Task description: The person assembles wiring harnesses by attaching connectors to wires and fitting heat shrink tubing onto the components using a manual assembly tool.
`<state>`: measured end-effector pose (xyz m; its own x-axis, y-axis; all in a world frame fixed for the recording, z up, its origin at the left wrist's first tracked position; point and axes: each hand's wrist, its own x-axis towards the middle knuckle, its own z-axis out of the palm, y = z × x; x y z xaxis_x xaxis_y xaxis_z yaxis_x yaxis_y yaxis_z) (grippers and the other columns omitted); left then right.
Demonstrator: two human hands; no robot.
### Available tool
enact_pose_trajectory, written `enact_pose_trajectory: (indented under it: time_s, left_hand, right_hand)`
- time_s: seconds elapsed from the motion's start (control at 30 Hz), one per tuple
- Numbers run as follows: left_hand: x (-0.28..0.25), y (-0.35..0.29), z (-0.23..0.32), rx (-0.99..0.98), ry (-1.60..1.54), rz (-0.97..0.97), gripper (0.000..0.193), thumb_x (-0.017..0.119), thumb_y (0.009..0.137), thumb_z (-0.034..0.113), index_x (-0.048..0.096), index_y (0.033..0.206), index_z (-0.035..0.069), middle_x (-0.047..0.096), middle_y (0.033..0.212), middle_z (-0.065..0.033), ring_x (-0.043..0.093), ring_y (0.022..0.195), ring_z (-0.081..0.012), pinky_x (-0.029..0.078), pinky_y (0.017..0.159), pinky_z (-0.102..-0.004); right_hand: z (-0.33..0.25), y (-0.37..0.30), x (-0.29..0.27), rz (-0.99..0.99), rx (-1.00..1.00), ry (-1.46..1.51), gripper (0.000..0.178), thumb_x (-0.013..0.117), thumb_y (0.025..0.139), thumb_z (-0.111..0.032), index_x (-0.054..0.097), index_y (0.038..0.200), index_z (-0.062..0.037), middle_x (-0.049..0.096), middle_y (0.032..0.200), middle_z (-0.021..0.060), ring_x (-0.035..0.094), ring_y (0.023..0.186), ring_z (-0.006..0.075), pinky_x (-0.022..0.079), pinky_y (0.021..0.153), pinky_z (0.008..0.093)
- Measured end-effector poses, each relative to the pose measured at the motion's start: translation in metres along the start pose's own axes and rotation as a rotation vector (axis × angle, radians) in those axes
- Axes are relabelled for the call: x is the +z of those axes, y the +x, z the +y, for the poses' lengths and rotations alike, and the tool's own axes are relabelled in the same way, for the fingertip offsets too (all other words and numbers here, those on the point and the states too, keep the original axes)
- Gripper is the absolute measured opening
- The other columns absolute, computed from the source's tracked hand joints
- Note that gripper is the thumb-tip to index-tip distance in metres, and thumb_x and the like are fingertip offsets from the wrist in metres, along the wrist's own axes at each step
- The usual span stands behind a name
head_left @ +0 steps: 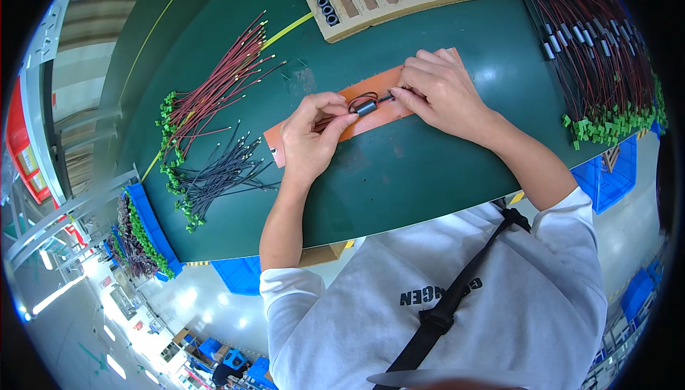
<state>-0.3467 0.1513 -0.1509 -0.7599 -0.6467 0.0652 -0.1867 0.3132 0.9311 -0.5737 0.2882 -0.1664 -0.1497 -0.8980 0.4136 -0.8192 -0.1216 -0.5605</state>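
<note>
green work table (428, 176), seen from above. left of orange mat (371, 115): red wires (221, 83) and black wires (225, 172) with green plugs. over mat: left hand (310, 137) pinching dark cylinder part (366, 107), right hand (439, 94) pinching its wire end. right of mat: finished wire bundle (599, 54).

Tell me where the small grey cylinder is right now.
In the head view, the grey cylinder sits mid-table over the orange mat, pinched between the left hand and the right hand.
</note>
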Motion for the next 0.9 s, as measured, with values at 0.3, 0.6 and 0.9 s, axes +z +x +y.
enact_pose_trajectory:
  time_s: [0.3,0.6,0.9]
  left_hand:
    - [-0.001,0.009,0.002,-0.060,-0.177,-0.061,0.026,0.074,0.087,-0.015,0.068,0.110,-0.004,0.066,0.107,-0.0098,0.069,0.098,-0.0169,0.060,0.089,-0.0281]
    - [-0.009,0.016,0.005,-0.030,-0.006,-0.261,0.019,0.083,0.081,-0.008,0.068,0.090,-0.001,0.065,0.094,-0.0027,0.065,0.082,-0.0099,0.058,0.076,-0.0245]
    - [0.008,0.012,0.003,-0.085,-0.101,0.047,0.018,0.084,0.081,-0.004,0.067,0.087,-0.001,0.066,0.090,-0.0062,0.067,0.077,-0.0150,0.055,0.068,-0.0304]
  right_hand:
    - [0.001,-0.001,0.000,0.006,-0.001,0.010,0.020,0.073,0.092,-0.019,0.063,0.079,-0.0077,0.058,0.080,0.0035,0.054,0.081,0.0235,0.036,0.078,0.0393]
    - [-0.001,0.001,-0.002,-0.010,-0.011,-0.024,0.018,0.072,0.094,-0.020,0.065,0.081,-0.0100,0.062,0.080,0.0016,0.058,0.082,0.0218,0.038,0.078,0.0384]
    - [-0.001,0.000,-0.004,-0.010,-0.018,-0.036,0.018,0.073,0.093,-0.019,0.064,0.081,-0.0085,0.061,0.080,0.0023,0.058,0.082,0.0223,0.039,0.077,0.0385]
